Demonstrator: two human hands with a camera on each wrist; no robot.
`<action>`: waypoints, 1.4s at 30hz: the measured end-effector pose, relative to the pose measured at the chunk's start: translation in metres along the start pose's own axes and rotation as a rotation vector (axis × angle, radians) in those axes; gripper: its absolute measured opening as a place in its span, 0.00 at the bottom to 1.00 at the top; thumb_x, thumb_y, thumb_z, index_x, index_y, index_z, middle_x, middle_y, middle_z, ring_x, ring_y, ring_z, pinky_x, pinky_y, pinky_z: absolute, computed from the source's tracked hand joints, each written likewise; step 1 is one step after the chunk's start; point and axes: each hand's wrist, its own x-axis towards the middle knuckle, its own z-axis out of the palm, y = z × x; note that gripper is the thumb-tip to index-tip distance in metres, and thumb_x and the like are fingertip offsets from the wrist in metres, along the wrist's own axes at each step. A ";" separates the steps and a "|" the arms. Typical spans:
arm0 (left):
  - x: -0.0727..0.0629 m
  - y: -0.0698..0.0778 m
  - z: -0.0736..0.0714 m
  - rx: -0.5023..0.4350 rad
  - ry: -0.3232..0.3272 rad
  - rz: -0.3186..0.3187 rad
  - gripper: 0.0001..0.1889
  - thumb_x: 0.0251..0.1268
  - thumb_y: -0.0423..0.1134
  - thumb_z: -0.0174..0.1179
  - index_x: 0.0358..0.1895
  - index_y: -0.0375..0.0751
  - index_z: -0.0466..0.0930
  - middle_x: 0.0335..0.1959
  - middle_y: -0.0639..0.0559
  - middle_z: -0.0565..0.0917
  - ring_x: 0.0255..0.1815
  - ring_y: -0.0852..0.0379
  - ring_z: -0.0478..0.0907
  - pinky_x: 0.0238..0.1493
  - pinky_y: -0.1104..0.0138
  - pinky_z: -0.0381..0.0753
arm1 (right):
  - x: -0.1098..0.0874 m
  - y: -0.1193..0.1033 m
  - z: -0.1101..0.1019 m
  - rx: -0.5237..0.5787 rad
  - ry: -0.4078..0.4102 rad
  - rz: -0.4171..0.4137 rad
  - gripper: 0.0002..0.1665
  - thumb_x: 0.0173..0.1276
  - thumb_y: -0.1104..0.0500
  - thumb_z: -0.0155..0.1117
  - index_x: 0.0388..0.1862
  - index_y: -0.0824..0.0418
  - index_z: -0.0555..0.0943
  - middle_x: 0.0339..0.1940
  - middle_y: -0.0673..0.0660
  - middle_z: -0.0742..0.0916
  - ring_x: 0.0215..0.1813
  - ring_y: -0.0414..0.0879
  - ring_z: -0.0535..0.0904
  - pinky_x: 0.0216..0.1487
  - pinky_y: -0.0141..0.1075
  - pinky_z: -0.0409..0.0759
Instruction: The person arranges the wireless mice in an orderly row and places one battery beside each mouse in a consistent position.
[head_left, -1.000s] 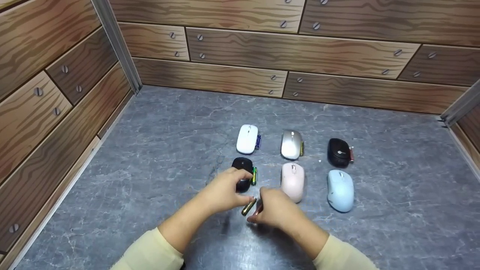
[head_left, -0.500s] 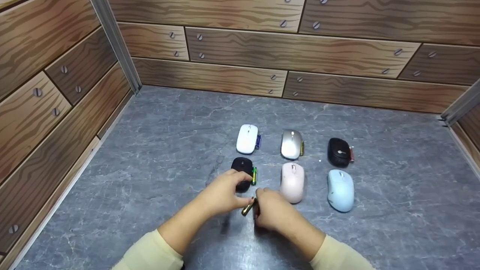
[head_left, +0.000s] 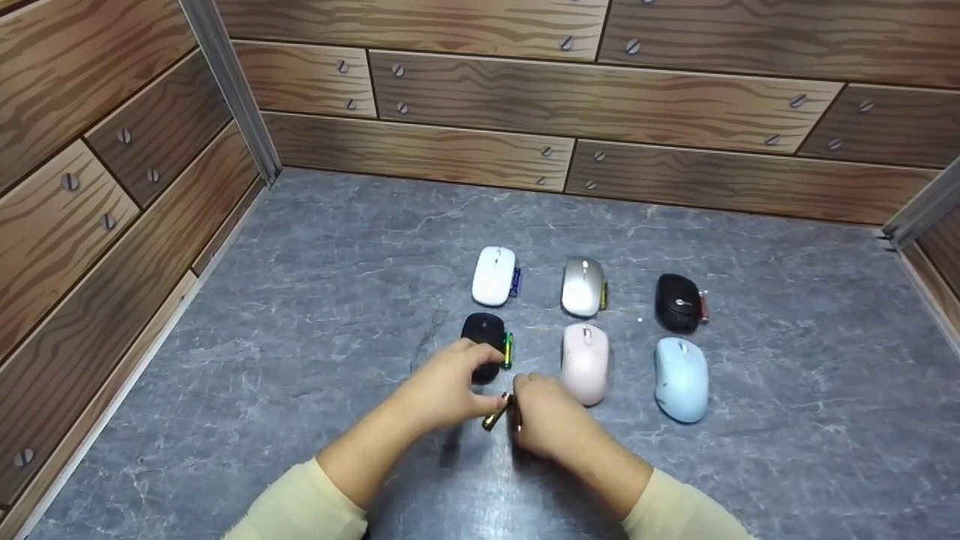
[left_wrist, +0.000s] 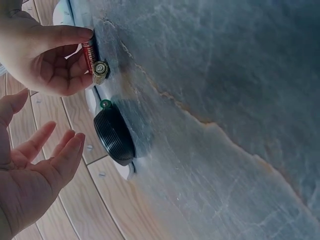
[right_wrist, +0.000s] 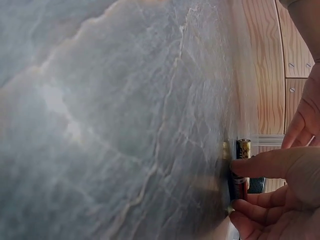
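Note:
My left hand point(head_left: 442, 382) is held palm inward with its fingers apart, partly over a black mouse point(head_left: 480, 328). In the left wrist view the left hand point(left_wrist: 37, 175) has nothing between its fingers. My right hand point(head_left: 551, 416) pinches a red battery point(left_wrist: 89, 54) between thumb and fingers, close over the table. Just left of it lies a gold battery point(head_left: 491, 420), which shows end-on beside the red one in the left wrist view. A green battery point(head_left: 508, 350) lies along the black mouse's right side. The pink mouse point(head_left: 585, 364) is right behind my right hand.
Behind stand a white mouse point(head_left: 494, 276) with blue batteries point(head_left: 515, 282), a silver mouse point(head_left: 582, 287) with a yellow battery point(head_left: 604, 295), and a second black mouse point(head_left: 677, 302) with a red-wrapped battery point(head_left: 703, 306). A light blue mouse point(head_left: 682, 379) sits at right. Wood-patterned walls point(head_left: 480, 90) enclose the table.
My right hand has turned and drawn its thumb in, so the red battery is now mostly hidden in the head view. The left hand and the mice have stayed in place.

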 end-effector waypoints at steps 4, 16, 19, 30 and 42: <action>0.001 0.000 0.001 -0.007 0.001 -0.008 0.24 0.47 0.43 0.68 0.49 0.40 0.76 0.44 0.45 0.77 0.45 0.48 0.75 0.50 0.58 0.74 | 0.000 0.001 0.000 -0.009 0.016 -0.009 0.12 0.38 0.69 0.63 0.24 0.64 0.70 0.20 0.56 0.75 0.26 0.53 0.73 0.28 0.45 0.72; 0.004 -0.002 0.001 -0.003 0.003 -0.010 0.25 0.46 0.42 0.68 0.50 0.38 0.76 0.46 0.44 0.76 0.47 0.48 0.75 0.51 0.58 0.73 | 0.002 0.005 -0.009 0.097 -0.038 0.029 0.14 0.38 0.68 0.63 0.23 0.59 0.69 0.18 0.51 0.73 0.23 0.47 0.70 0.24 0.41 0.70; 0.006 -0.001 0.001 0.006 0.003 -0.019 0.25 0.46 0.42 0.69 0.50 0.39 0.76 0.45 0.46 0.76 0.47 0.50 0.74 0.53 0.59 0.72 | 0.002 0.006 -0.014 0.126 -0.055 0.047 0.16 0.37 0.69 0.63 0.25 0.59 0.69 0.18 0.50 0.74 0.23 0.45 0.70 0.24 0.39 0.70; 0.019 0.005 0.005 0.053 -0.014 -0.030 0.28 0.46 0.44 0.67 0.54 0.42 0.74 0.49 0.47 0.76 0.50 0.50 0.73 0.55 0.60 0.71 | 0.005 0.013 -0.027 0.132 -0.006 0.043 0.15 0.37 0.66 0.66 0.23 0.56 0.70 0.17 0.46 0.74 0.22 0.43 0.70 0.24 0.37 0.70; 0.036 0.014 0.007 0.073 -0.024 -0.006 0.29 0.46 0.43 0.67 0.55 0.39 0.74 0.49 0.45 0.75 0.52 0.50 0.72 0.55 0.62 0.71 | 0.007 0.021 -0.038 0.182 0.012 0.078 0.16 0.36 0.71 0.65 0.24 0.59 0.71 0.17 0.47 0.73 0.23 0.43 0.69 0.25 0.36 0.70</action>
